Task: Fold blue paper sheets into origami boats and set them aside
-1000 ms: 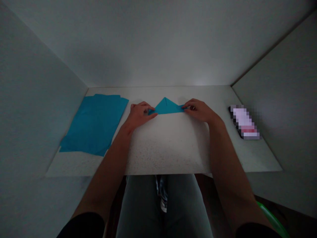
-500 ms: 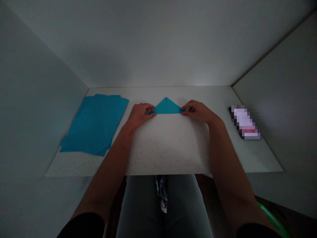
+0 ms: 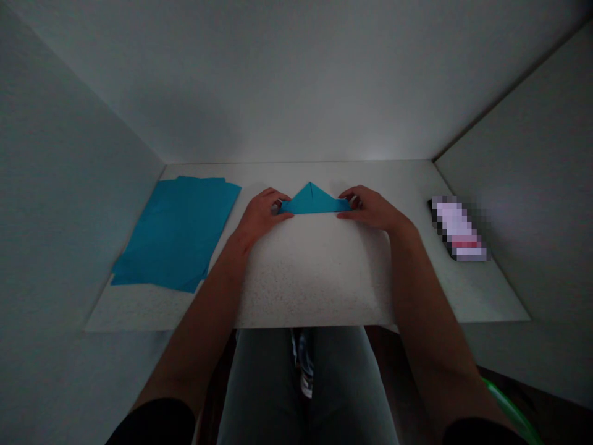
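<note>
A small blue folded paper, triangular with a flat band along its near edge, lies on the white table. My left hand pinches its left corner between thumb and fingers. At the right corner, my right hand grips the same way. Both hands rest on the table on either side of the paper, and the peak of the triangle points away from me.
A stack of flat blue paper sheets lies at the table's left side. A phone lies near the right wall. White walls close in the table on the left, back and right. My legs show below the near edge.
The near edge of the folded paper now shows a flat folded band and looks wider. Both hands have shifted slightly at its corners.
</note>
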Action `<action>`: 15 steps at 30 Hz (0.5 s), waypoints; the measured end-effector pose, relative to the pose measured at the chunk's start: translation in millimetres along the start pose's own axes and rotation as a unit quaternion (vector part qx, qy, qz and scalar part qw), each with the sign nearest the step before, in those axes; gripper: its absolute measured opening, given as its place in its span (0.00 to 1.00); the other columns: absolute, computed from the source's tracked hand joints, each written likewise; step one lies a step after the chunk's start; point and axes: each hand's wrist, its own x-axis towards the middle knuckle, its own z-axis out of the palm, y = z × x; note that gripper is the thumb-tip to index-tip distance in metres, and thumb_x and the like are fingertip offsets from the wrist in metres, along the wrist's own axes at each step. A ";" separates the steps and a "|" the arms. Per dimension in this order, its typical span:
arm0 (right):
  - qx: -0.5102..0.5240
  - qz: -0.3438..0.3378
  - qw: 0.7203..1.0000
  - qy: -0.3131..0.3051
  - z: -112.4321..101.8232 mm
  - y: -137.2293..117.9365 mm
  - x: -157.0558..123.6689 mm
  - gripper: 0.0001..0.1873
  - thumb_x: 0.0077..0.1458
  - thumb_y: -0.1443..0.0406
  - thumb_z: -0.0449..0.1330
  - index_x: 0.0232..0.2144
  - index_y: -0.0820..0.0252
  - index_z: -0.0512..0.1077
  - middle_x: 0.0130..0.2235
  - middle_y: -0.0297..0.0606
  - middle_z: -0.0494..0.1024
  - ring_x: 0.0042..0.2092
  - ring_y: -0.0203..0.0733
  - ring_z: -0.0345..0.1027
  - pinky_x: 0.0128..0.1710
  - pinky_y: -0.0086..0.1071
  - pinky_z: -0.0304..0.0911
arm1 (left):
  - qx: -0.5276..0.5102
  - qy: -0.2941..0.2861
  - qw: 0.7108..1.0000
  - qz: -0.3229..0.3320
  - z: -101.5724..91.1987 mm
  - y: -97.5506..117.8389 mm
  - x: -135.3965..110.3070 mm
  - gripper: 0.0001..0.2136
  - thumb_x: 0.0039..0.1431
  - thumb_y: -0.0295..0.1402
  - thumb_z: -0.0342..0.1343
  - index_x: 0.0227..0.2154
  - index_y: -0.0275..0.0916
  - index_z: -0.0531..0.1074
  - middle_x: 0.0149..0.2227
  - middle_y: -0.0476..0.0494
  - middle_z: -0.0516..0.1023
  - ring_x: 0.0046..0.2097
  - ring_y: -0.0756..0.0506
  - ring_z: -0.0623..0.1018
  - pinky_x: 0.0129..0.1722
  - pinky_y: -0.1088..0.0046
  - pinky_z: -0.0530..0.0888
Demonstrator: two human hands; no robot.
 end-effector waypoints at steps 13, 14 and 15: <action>-0.037 -0.044 0.998 0.022 2.5 2.4 3.2 0.18 0.58 0.51 0.72 0.48 0.51 0.85 0.45 0.45 0.83 0.40 0.51 0.77 0.46 0.47 0.77 | 0.005 -0.001 1.000 -0.008 0.7 5.1 -0.2 0.08 0.67 0.35 0.67 0.47 0.42 0.83 0.45 0.42 0.87 0.46 0.44 0.86 0.54 0.63 0.82; -0.036 -0.044 0.998 0.025 2.2 0.0 3.1 0.18 0.60 0.51 0.70 0.48 0.51 0.85 0.45 0.45 0.84 0.40 0.51 0.77 0.46 0.47 0.77 | 0.007 0.001 1.000 -0.008 1.0 5.5 -0.2 0.07 0.68 0.34 0.66 0.46 0.42 0.83 0.45 0.42 0.87 0.46 0.44 0.86 0.54 0.63 0.82; -0.035 -0.045 0.998 0.031 2.0 -3.1 3.0 0.17 0.63 0.51 0.69 0.48 0.51 0.85 0.44 0.45 0.84 0.40 0.51 0.77 0.46 0.47 0.76 | 0.009 0.003 1.000 -0.007 1.2 6.0 -0.3 0.07 0.68 0.33 0.65 0.47 0.42 0.83 0.45 0.42 0.87 0.46 0.44 0.86 0.54 0.64 0.82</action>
